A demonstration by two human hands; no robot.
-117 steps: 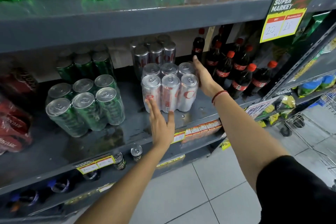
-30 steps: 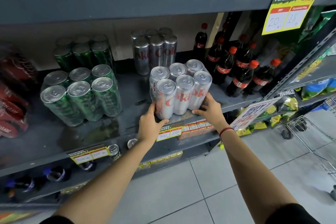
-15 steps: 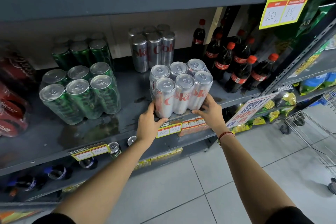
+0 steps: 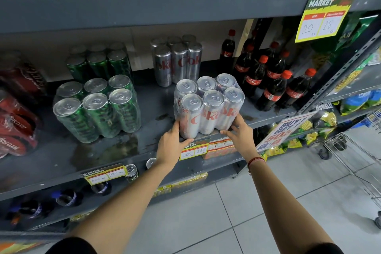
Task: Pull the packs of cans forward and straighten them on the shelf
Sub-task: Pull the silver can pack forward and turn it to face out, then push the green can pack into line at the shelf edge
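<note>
Pressing against the silver six-pack of cans, my left hand has its fingers together and laid flat on the pack's lower left corner, thumb stretched along the base. My right hand does the same on the lower right corner, fingers together against the wrap, thumb pointing inward under the front cans. Neither hand closes round the pack; both only brace it from the sides. A red thread bracelet sits on my right wrist.

The pack stands upright at the front edge of the grey shelf, turned a little askew to that edge, just above a yellow price tag. Behind it, near the back edge, stands a second silver pack, well apart from the first. To the left, a green six-pack stands near the front, with another green pack behind it at the back. Cola bottles with red caps stand toward the right end of the shelf. Red packs lie at the left end.
</note>
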